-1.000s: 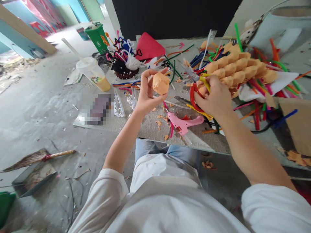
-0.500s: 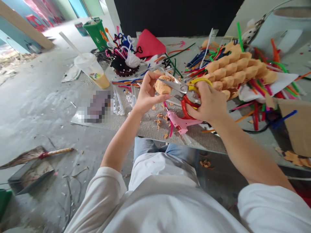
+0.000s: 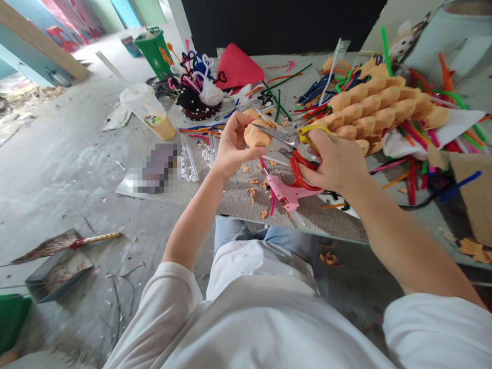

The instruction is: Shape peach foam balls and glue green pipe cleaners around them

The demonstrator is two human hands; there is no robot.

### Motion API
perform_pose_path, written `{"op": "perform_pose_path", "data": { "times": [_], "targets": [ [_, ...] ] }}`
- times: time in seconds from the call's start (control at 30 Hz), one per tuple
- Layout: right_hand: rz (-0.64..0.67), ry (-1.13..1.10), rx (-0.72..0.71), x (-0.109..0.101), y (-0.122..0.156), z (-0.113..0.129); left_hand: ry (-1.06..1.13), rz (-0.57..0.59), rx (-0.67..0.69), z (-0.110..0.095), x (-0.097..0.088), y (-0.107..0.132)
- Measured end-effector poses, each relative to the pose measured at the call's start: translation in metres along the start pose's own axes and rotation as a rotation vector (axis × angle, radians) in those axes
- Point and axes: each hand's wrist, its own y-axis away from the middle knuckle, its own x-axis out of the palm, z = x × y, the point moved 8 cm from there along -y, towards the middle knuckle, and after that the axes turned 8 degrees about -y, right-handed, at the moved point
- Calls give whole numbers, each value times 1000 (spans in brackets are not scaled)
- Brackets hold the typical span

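Between its thumb and fingers, my left hand holds a small rounded tan piece with a rough, crumbly surface. It looks like the bumps of the big tan bumpy sheet at the right. My right hand grips scissors with a yellow and a red handle loop. The blades are spread apart, and the upper one reaches against the tan piece near its top. Below the hands, a pink glue gun lies on the table among tan scraps.
To the left stand a plastic drink cup with a straw and a blurred-out flat object. Behind are a dark beaded base with pipe-cleaner shapes and a red sheet. Coloured pipe cleaners and a cardboard piece lie right.
The view has shifted slightly. My right hand and the scissors have moved a little, with the blade still against the tan piece. My left hand keeps its hold.
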Motion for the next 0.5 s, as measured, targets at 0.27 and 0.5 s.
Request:
{"op": "perform_pose_path", "data": {
  "times": [0.27, 0.5],
  "targets": [
    [-116, -37, -97, 1, 2, 1, -23, -13, -61, -6, 1, -1],
    [-101, -10, -103, 0, 0, -1, -14, -8, -104, -2, 0, -1]
  ]
}}
